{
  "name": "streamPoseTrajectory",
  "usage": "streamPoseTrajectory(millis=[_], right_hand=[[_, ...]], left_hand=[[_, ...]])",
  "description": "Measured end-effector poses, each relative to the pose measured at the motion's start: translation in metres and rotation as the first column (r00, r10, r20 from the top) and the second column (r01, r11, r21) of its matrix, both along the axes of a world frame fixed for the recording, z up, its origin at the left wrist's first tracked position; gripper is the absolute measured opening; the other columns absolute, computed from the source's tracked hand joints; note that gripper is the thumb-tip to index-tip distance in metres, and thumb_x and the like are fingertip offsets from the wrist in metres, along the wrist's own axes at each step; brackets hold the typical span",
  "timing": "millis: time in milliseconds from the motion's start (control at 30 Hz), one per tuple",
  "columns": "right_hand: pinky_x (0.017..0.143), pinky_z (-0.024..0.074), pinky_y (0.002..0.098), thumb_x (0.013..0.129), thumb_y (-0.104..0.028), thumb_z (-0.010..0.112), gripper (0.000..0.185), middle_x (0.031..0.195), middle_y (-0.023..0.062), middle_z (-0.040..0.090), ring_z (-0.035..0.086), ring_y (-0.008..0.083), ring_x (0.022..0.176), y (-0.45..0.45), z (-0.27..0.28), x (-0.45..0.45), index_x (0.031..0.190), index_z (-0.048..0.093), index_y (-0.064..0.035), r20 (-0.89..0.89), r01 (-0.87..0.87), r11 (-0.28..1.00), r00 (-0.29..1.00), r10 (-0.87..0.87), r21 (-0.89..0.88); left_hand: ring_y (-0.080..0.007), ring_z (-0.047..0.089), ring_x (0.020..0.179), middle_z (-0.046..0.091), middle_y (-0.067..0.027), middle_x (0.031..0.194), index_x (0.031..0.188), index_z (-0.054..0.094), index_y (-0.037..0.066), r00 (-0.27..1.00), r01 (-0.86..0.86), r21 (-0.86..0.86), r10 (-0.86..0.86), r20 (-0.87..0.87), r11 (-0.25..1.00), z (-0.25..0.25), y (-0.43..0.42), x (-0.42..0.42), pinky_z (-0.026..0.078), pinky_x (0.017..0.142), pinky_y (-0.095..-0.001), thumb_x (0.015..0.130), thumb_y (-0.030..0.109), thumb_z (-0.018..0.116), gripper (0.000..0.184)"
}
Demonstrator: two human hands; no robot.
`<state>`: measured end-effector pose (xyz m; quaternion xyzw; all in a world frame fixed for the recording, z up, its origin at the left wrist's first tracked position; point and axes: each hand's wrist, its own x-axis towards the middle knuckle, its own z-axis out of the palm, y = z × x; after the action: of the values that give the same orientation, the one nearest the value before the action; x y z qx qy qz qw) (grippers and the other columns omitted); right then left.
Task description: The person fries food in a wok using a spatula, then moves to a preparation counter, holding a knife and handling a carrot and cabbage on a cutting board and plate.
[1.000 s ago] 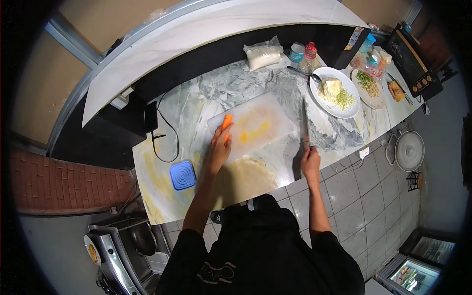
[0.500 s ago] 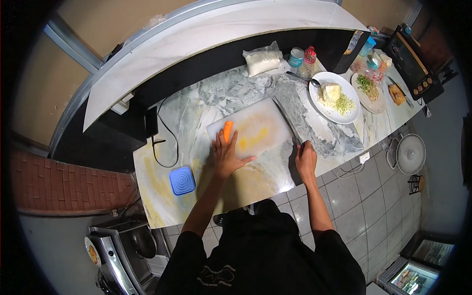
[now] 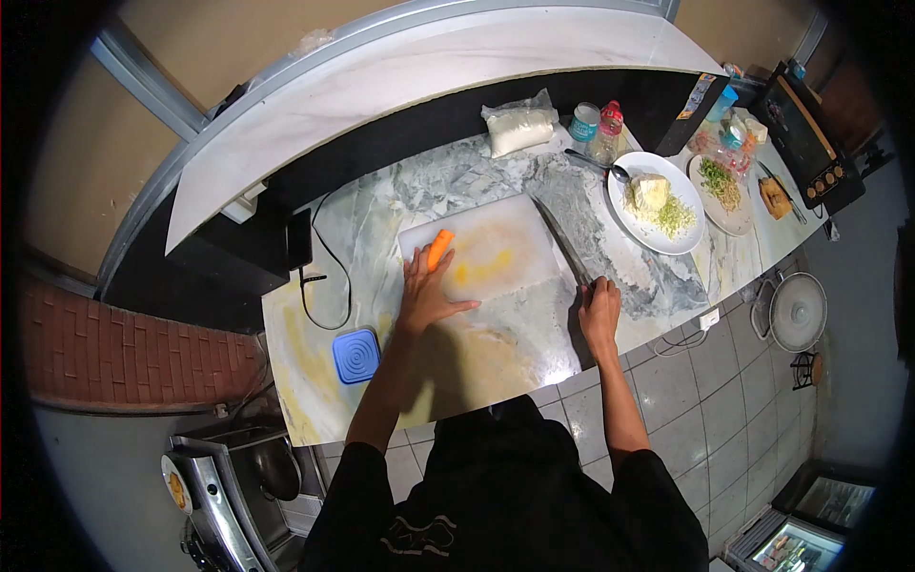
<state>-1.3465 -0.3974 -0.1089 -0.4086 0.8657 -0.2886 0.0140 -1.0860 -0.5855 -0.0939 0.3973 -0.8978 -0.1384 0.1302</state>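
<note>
On the white, yellow-stained cutting board (image 3: 510,238) lies a peeled orange carrot (image 3: 440,248), tilted, near the board's left end. My left hand (image 3: 426,297) rests over the carrot's lower end, fingers around it and thumb stretched out to the right; that end is hidden. My right hand (image 3: 599,310) is closed on the handle of a long knife (image 3: 564,240). The blade lies along the board's right edge, pointing away from me, apart from the carrot.
Right of the knife stands a white plate (image 3: 621,205) with a pale block, shreds and a spoon. Beyond it are a smaller plate (image 3: 729,221) with chopped greens and a toaster oven (image 3: 801,143). A blue square lid (image 3: 356,357), phone (image 3: 299,238) and cable lie left. A powder bag (image 3: 519,132) stands behind.
The carrot's top has swung slightly to the right under my left hand, which has shifted a little left. My right hand stays on the knife handle; the view has shifted slightly.
</note>
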Motion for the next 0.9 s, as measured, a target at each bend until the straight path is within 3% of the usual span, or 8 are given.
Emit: streamPoseTrajectory(millis=[267,333,533,767,833,900], right_hand=[[0.081,0.0396,0.0479,0.083,-0.012,0.064,0.023,0.097,0.0219,0.054,0.052,0.0374,0.093,-0.021,0.000,-0.004,0.097,0.053,0.0029,-0.078,0.045,0.995,0.996,-0.038,0.087],[0.084,0.0388,0.0477,0.082,-0.013,0.065,0.024,0.099,0.0211,0.054,0.051,0.0368,0.095,-0.028,-0.004,-0.007,0.098,0.054,0.0020,-0.122,0.059,0.994,0.991,-0.048,0.090],[0.084,0.0384,0.0486,0.077,-0.006,0.065,0.028,0.105,0.0206,0.050,0.049,0.0373,0.100,-0.028,0.001,-0.002,0.100,0.052,0.0008,-0.188,0.050,0.996,0.981,-0.036,0.069],[0.083,0.0384,0.0500,0.072,0.000,0.063,0.034,0.101,0.0219,0.048,0.048,0.0391,0.098,-0.007,0.018,0.030,0.104,0.051,0.0006,-0.162,0.066,0.997,0.984,-0.070,-0.032],[0.080,0.0400,0.0493,0.071,0.004,0.061,0.036,0.099,0.0232,0.048,0.050,0.0401,0.094,0.003,0.017,0.034,0.105,0.052,0.0013,-0.013,0.004,0.999,1.000,-0.005,-0.053],[0.073,0.0430,0.0465,0.070,0.009,0.059,0.036,0.096,0.0235,0.048,0.053,0.0398,0.085,0.008,0.016,0.040,0.105,0.052,0.0015,0.008,0.015,0.988,1.000,-0.014,-0.154]], left_hand=[[-0.0461,0.028,0.133,0.036,-0.0196,0.138,0.136,0.046,0.010,0.999,0.032,0.009,-0.031,-0.025,0.999,0.009,-0.011,0.000,0.024,0.109,-0.0549,0.046,0.057,0.085,0.109],[-0.0448,0.033,0.129,0.037,-0.0209,0.135,0.135,0.046,0.004,0.987,0.053,0.055,-0.044,-0.158,0.997,0.003,-0.011,-0.002,0.032,0.106,-0.0485,0.049,0.050,0.086,0.105],[-0.0379,0.041,0.122,0.037,-0.0243,0.132,0.131,0.046,-0.004,0.989,0.077,0.085,-0.065,-0.135,0.993,-0.006,-0.008,-0.012,0.039,0.100,-0.0425,0.060,0.042,0.083,0.093],[-0.0395,0.041,0.125,0.038,-0.0282,0.136,0.122,0.059,0.003,0.967,0.183,0.100,-0.161,-0.200,0.978,-0.002,-0.021,-0.012,0.040,0.100,-0.0423,0.071,0.034,0.078,0.063],[-0.0408,0.041,0.126,0.039,-0.0286,0.136,0.119,0.064,0.009,0.935,0.189,0.136,-0.136,-0.327,0.973,0.005,-0.020,-0.011,0.039,0.101,-0.0434,0.073,0.031,0.077,0.052],[-0.0407,0.041,0.125,0.041,-0.0282,0.135,0.120,0.063,0.010,0.933,0.177,0.098,-0.135,-0.334,0.979,0.006,-0.019,-0.007,0.039,0.101,-0.0437,0.073,0.028,0.077,0.051]])
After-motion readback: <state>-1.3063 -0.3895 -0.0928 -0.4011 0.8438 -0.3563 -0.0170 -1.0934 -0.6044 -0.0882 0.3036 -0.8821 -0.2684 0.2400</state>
